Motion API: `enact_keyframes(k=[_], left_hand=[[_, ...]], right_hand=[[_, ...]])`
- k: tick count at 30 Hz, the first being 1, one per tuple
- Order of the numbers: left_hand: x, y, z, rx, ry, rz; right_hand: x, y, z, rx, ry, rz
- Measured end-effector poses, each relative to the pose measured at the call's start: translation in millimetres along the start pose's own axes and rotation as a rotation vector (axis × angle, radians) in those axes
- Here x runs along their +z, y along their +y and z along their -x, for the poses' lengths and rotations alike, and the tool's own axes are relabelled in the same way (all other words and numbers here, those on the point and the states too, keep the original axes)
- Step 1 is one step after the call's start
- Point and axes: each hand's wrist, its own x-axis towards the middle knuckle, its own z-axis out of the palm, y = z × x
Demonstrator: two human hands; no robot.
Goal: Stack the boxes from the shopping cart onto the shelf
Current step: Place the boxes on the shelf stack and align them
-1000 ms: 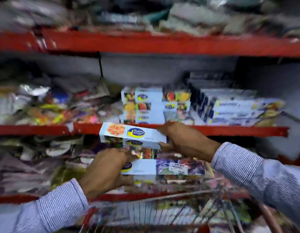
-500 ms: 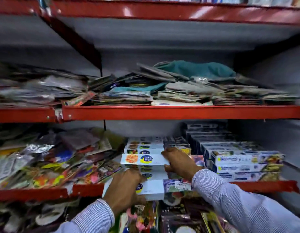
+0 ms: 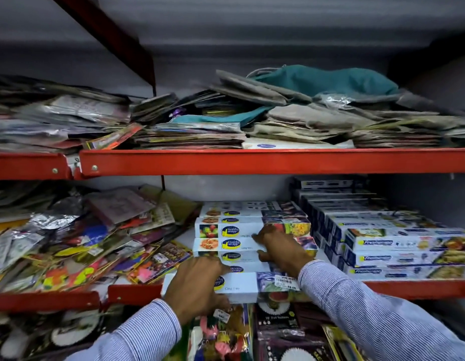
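A stack of long white Healthy Wrapp boxes (image 3: 252, 220) stands on the middle red shelf (image 3: 413, 289). My left hand (image 3: 197, 285) is shut on the lowest white box (image 3: 240, 289), which lies at the shelf's front edge and overhangs it a little. My right hand (image 3: 280, 250) grips the box with the pizza picture (image 3: 226, 243), two boxes higher, with fingers over its top edge and thumb under it. Both boxes touch the stack. The shopping cart is out of view.
Blue-and-white Freshwrapp boxes (image 3: 408, 256) are piled right of the stack. Loose colourful packets (image 3: 83, 243) crowd the shelf to its left. Folded bags and cloths (image 3: 291, 113) fill the shelf above (image 3: 252, 161). More packets (image 3: 278, 332) hang below the front edge.
Both hands have carried the two boxes up from the cart and onto the middle shelf against the stack. The view has tilted upward, and the cart has dropped out of sight.
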Motion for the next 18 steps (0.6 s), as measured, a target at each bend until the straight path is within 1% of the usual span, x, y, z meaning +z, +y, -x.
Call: enact_keyframes(k=[3, 7, 9, 11, 13, 18], left_hand=[[5, -1, -9, 0.008, -0.014, -0.023], [7, 0, -23, 0.015, -0.004, -0.016], [7, 1, -32, 0.014, -0.002, -0.030], [8, 2, -45, 0.002, 0.012, -0.017], [10, 3, -57, -0.020, 0.030, 0.019], [27, 3, -79, -0.050, 0.060, 0.105]], right_hand=[[0, 3, -1, 0.012, 0.073, -0.036], [-4, 7, 0, 0.038, 0.132, -0.169], [-13, 8, 3, 0.055, 0.192, -0.246], [-22, 9, 9, 0.050, 0.205, -0.299], [-28, 9, 16, 0.038, 0.167, -0.284], [-28, 9, 41, 0.004, -0.051, -0.148]])
